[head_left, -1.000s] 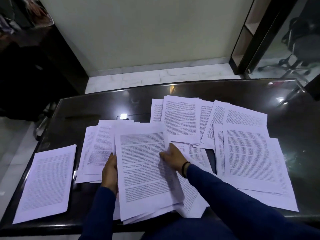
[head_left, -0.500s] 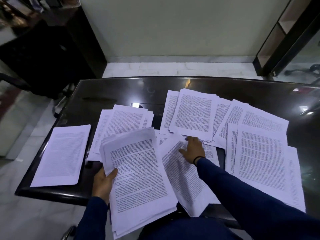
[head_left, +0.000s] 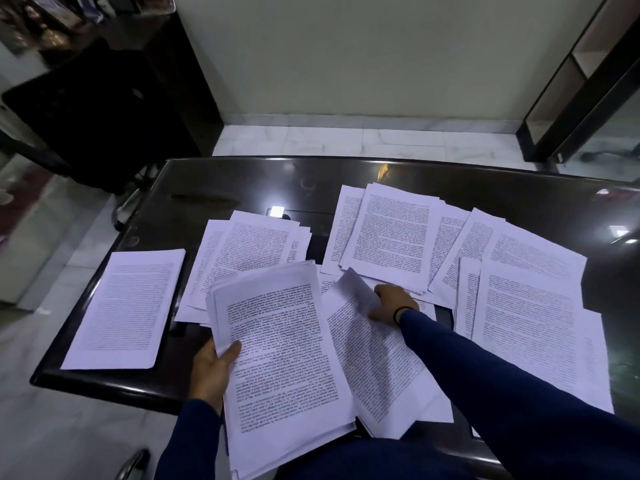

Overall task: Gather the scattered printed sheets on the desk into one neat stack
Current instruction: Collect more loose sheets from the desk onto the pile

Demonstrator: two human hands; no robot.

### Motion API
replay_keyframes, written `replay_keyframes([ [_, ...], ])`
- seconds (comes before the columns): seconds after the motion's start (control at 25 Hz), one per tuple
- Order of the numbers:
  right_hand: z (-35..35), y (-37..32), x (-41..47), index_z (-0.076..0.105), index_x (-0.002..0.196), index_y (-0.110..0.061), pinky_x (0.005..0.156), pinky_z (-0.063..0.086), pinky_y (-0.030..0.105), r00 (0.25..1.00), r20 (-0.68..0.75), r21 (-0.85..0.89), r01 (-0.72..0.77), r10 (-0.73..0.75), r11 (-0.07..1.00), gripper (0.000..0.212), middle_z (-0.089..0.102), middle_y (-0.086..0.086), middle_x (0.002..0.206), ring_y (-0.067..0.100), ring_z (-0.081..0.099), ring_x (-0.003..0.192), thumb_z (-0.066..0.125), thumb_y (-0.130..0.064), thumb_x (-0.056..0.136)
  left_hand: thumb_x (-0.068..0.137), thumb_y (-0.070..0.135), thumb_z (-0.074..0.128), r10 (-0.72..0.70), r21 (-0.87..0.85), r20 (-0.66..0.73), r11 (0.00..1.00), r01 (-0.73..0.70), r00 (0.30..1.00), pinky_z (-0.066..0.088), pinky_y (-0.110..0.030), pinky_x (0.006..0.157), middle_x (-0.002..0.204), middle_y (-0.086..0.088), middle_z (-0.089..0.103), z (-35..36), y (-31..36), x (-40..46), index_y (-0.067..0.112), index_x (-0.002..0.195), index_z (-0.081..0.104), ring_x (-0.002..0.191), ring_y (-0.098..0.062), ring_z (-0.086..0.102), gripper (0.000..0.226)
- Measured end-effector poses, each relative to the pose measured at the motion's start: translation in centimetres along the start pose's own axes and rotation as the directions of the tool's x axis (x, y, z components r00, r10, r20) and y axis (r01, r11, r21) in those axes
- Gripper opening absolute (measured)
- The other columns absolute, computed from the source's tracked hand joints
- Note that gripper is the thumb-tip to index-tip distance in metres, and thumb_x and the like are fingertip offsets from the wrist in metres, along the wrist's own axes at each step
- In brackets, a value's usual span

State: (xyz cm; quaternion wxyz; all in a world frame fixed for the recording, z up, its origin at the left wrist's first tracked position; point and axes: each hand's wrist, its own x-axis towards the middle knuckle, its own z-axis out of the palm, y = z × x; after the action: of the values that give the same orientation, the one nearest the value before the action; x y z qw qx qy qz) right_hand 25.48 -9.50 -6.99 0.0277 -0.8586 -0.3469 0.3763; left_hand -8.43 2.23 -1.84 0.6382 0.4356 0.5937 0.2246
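Paperwork in mid-gather: my left hand [head_left: 213, 372] is closed on the thick bundle of white printed sheets [head_left: 284, 368] at lower centre of the frame, thumb pressed on the top page and fingers hidden beneath, holding it tilted off the glossy black bench [head_left: 242, 181] so that new pages can be laid on top. My right hand [head_left: 393, 303], reaching to the middle of the frame from a dark blue sleeve [head_left: 502, 393], has its fingers curled on the curling far corner of a loose white printed page [head_left: 367, 348], peeling it up from the surface; I judge it the next sheet bound for the bundle. That page lies just beside the bundle, their edges overlapping.

Much remains scattered. A squared white pile [head_left: 128, 310] sits apart at centre left, near the bench edge. A fanned group [head_left: 249, 251] lies behind the bundle, another overlapping fan [head_left: 391, 233] at upper centre, and a broad spread of pages [head_left: 530, 313] fills the right side. The job looks well short of half done.
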Motion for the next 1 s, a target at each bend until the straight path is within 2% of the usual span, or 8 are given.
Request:
replay_keyframes([
  [0.12,-2.4,0.7,-0.9,0.058,0.122,-0.022,0.091,0.051,0.039,0.983,0.116,0.085,0.132,-0.141,0.988,0.043,0.063,0.003,0.121,0.029,0.060,0.111,0.071,-0.034,0.083,0.093,0.004,0.063,-0.011,-0.061,0.055,0.998,0.014,0.998,0.057,-0.037,0.071,0.104,-0.012,0.075,1.2,1.9,-0.1,0.014,0.111,0.068,0.087,-0.029,0.072,0.022],
  [0.2,-4.6,1.4,-2.2,0.065,0.119,-0.010,0.090,0.055,0.043,0.974,0.093,0.350,0.162,-0.206,0.923,0.036,0.069,0.010,0.118,0.031,0.066,0.106,0.070,-0.025,0.087,0.092,0.005,0.064,-0.040,-0.135,0.130,0.989,0.058,0.991,0.057,-0.042,0.080,0.111,-0.014,0.074,2.4,3.4,0.2,0.012,0.118,0.068,0.098,-0.032,0.070,0.027],
  [0.4,-7.2,2.1,-5.8,0.067,0.116,-0.002,0.075,0.060,0.036,0.987,-0.081,0.948,0.118,-0.137,0.294,0.025,0.072,0.018,0.112,0.036,0.071,0.098,0.065,0.001,0.090,0.092,0.008,0.063,-0.029,-0.167,0.402,0.980,0.105,0.915,0.047,-0.058,0.102,0.126,-0.018,0.067,8.1,8.4,0.3,0.009,0.128,0.063,0.116,-0.040,0.063,0.036],
  [0.52,-6.8,1.5,-7.3,0.066,0.122,-0.005,0.077,0.060,0.042,0.978,-0.097,0.988,0.117,-0.184,0.103,0.030,0.072,0.019,0.115,0.036,0.071,0.099,0.062,-0.001,0.092,0.094,0.012,0.065,0.047,0.028,0.411,0.998,-0.064,0.910,0.053,-0.055,0.094,0.115,-0.010,0.073,11.9,11.2,-0.4,0.018,0.121,0.066,0.105,-0.036,0.069,0.028],
  [0.64,-6.4,1.5,-8.8,0.069,0.118,-0.008,0.073,0.060,0.041,0.973,-0.151,0.987,0.157,-0.175,0.019,0.025,0.073,0.019,0.111,0.032,0.073,0.093,0.059,-0.005,0.095,0.094,0.031,0.065,0.175,0.364,0.417,0.867,-0.341,0.892,0.057,-0.041,0.079,0.110,0.009,0.067,14.1,12.5,-0.7,0.036,0.116,0.054,0.096,-0.023,0.068,0.025],
  [0.76,-6.0,1.8,-9.5,0.070,0.116,-0.009,0.075,0.060,0.040,0.967,-0.179,0.984,0.172,-0.181,-0.051,0.023,0.071,0.020,0.112,0.030,0.072,0.091,0.060,-0.013,0.096,0.092,0.032,0.068,0.047,0.325,0.445,0.922,-0.210,0.895,0.059,-0.042,0.076,0.115,0.003,0.066,14.9,12.2,0.1,0.033,0.128,0.041,0.098,-0.028,0.069,0.045],
  [0.88,-5.8,1.4,-9.6,0.069,0.117,-0.008,0.083,0.058,0.041,0.971,-0.127,0.989,0.108,-0.202,-0.104,0.047,0.067,0.019,0.114,0.030,0.067,0.094,0.073,-0.042,0.085,0.097,0.019,0.062,-0.009,0.198,0.519,0.974,-0.110,0.854,0.059,-0.046,0.083,0.121,-0.009,0.071,15.0,11.2,0.1,0.023,0.128,0.057,0.102,-0.031,0.071,0.032],
  [1.0,-5.3,1.9,-9.8,0.063,0.133,-0.015,0.106,0.046,0.050,0.964,-0.051,0.942,-0.041,-0.262,-0.334,0.076,0.063,0.016,0.130,0.037,0.059,0.117,0.040,-0.073,0.091,0.096,0.015,0.061,0.004,0.073,0.580,0.996,-0.057,0.814,0.054,-0.058,0.091,0.122,-0.010,0.071,14.4,9.9,-0.1,0.024,0.132,0.058,0.108,-0.035,0.069,0.036],
])
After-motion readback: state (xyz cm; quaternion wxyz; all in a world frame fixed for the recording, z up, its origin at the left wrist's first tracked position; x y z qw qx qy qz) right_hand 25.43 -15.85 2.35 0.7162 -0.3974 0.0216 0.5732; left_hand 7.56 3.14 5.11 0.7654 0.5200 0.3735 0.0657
